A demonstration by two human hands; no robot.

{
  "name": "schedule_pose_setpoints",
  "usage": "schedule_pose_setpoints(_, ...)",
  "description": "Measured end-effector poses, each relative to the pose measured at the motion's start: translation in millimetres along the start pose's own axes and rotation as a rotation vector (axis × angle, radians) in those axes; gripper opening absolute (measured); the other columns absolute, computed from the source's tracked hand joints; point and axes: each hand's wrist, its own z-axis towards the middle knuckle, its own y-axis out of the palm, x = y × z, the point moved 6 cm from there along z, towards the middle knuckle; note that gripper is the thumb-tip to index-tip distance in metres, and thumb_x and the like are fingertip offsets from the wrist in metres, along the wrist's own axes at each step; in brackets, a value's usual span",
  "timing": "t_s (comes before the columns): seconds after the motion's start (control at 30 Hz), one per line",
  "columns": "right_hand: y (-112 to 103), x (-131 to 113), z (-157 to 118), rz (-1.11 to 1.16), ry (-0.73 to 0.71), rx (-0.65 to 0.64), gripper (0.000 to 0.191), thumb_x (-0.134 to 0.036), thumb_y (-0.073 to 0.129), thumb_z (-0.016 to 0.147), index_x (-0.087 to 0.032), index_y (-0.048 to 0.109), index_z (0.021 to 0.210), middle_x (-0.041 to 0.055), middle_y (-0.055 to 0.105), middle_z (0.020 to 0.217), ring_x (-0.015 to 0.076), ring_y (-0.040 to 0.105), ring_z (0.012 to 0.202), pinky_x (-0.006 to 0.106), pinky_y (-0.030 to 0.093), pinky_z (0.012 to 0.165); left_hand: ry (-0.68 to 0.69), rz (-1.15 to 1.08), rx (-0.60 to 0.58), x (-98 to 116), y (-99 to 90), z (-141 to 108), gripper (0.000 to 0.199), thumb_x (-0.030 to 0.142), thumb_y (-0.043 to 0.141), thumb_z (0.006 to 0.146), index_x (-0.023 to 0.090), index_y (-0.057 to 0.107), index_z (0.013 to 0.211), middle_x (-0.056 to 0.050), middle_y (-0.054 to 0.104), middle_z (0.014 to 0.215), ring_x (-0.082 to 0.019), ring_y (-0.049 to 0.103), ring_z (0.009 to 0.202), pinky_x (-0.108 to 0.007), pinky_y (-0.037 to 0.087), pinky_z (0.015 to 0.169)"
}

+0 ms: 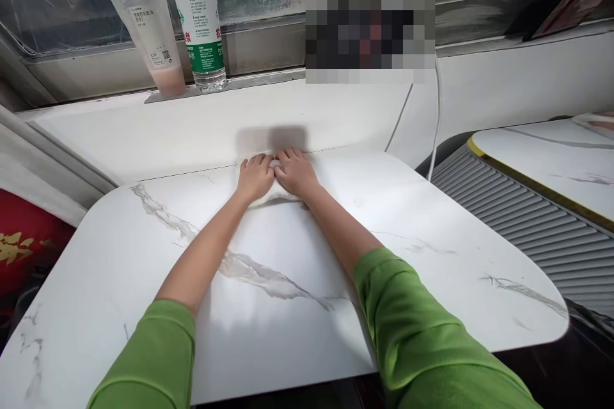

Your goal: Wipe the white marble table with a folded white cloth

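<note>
The white cloth (277, 194) lies bunched at the far edge of the white surface (288, 345), near the wall (192, 144). It looks light, soft and unbreakable — probably best held across its folded top. The left hand (256, 177) and right hand (297, 174) rest there, fingers slightly spread and bent over it — whether they grip or merely press, one cannot tell.
</note>
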Motion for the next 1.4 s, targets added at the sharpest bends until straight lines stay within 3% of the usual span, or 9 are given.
schedule_pose_setpoints(0.23, -7.0, -5.6, -19.6, 0.055, -0.018, 0.003, 0.033, -0.021, 0.038, 0.087, -0.013, 0.059, 0.111, 0.013, 0.059, 0.118, 0.0272, 0.046, 0.113, 0.039, 0.033, 0.098, -0.016, -0.017, 0.001, 4.4, -0.3, -17.1, 0.041, 0.022, 0.026, 0.095, 0.02, 0.045, 0.131, -0.007, 0.046, 0.14, -0.019, 0.036, 0.132, -0.045, 0.019, 0.114)
schedule_pose_setpoints(0.67, -23.6, -39.2, -91.7, -0.101, -0.048, -0.075, 0.048, -0.022, 0.029, 0.093, -0.008, 0.047, 0.135, 0.0128, 0.043, 0.144, 0.0237, 0.036, 0.134, 0.039, 0.024, 0.109, 0.042, 0.049, -0.022, 25.6, -7.9, -94.0, 0.044, 0.027, 0.031, 0.096, 0.017, 0.041, 0.138, -0.008, 0.039, 0.147, -0.022, 0.029, 0.138, -0.047, 0.017, 0.115)
schedule_pose_setpoints(0.83, -34.6, -62.8, -130.0, -0.175, -0.066, -0.062, 0.049, -0.023, 0.029, 0.094, -0.004, 0.046, 0.136, 0.0163, 0.045, 0.142, 0.0262, 0.037, 0.134, 0.041, 0.025, 0.11, 0.108, 0.058, -0.017, 33.6, -16.7, -134.1, 0.044, 0.026, 0.032, 0.096, 0.019, 0.041, 0.138, -0.008, 0.04, 0.146, -0.022, 0.03, 0.138, -0.047, 0.018, 0.115)
schedule_pose_setpoints(1.17, -59.4, -131.5, -212.6, -0.221, -0.162, -0.032, 0.052, -0.025, 0.034, 0.091, 0.003, 0.049, 0.132, 0.0226, 0.051, 0.134, 0.0343, 0.044, 0.126, 0.047, 0.03, 0.106, 0.215, 0.054, -0.017, 47.0, -50.9, -237.5, 0.045, 0.023, 0.028, 0.096, 0.017, 0.04, 0.138, -0.01, 0.042, 0.145, -0.023, 0.031, 0.138, -0.049, 0.02, 0.115)
schedule_pose_setpoints(1.4, -74.3, -157.9, -230.3, -0.223, -0.303, -0.013, 0.047, -0.025, 0.041, 0.086, 0.003, 0.057, 0.12, 0.0241, 0.061, 0.114, 0.0341, 0.051, 0.109, 0.047, 0.037, 0.097, 0.185, 0.045, -0.036, 48.2, -61.1, -267.8, 0.044, 0.02, 0.028, 0.094, 0.017, 0.042, 0.136, -0.01, 0.047, 0.141, -0.024, 0.037, 0.134, -0.05, 0.027, 0.112)
